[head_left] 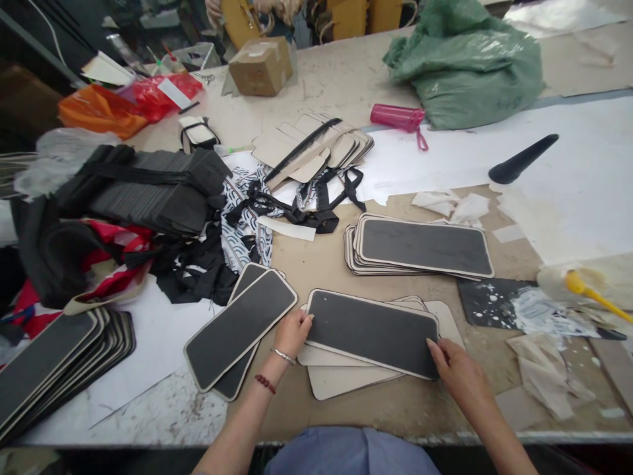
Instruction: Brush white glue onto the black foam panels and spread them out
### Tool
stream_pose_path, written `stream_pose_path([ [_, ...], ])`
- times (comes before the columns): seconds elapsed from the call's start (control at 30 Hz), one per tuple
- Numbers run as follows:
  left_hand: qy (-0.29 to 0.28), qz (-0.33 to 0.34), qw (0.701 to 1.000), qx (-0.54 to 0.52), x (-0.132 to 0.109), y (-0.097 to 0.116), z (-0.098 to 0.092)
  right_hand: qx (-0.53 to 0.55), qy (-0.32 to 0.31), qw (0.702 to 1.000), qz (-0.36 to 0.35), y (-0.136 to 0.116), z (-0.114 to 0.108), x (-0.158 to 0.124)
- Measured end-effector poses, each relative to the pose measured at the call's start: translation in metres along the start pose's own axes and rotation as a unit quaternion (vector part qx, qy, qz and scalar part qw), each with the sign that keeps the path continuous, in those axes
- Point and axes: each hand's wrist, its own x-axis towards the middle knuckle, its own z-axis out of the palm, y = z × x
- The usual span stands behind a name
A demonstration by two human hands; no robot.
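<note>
A long dark grey panel [370, 333] with rounded corners and a beige border lies in front of me, over several beige boards [341, 382]. My left hand [293, 330] pinches its left end, thumb on top. At the right end, my right hand [452, 363] has its thumb and fingers closed on the edge; its fingertips are partly hidden beneath. Two similar panels [241, 330] lie crossed just left of my left hand. Behind the held panel is a neat stack of matching panels [425, 246].
More panels [44, 363] fan out at the far left, below a bundle of black foam strips [148, 188]. White glue smears a dark board [494, 307] at right, near a yellow-handled brush [593, 293]. A pink bottle [395, 117], green sack [475, 66] and cardboard box [261, 66] stand farther back.
</note>
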Motion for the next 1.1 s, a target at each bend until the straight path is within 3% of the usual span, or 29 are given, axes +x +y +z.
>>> stream_pose_path([
  [0.4,0.002,-0.008,0.999,0.041,-0.001,0.002,0.000,-0.067,0.004,0.998,-0.009,-0.002,0.004,-0.002],
  [0.67,0.009,0.006,0.997,0.078,-0.003,0.007,-0.002,-0.048,0.038,0.998,-0.011,-0.004,0.006,-0.004],
  [1.1,0.011,-0.002,0.991,0.132,-0.004,0.009,0.001,-0.040,0.032,0.999,0.014,-0.005,0.006,-0.001],
])
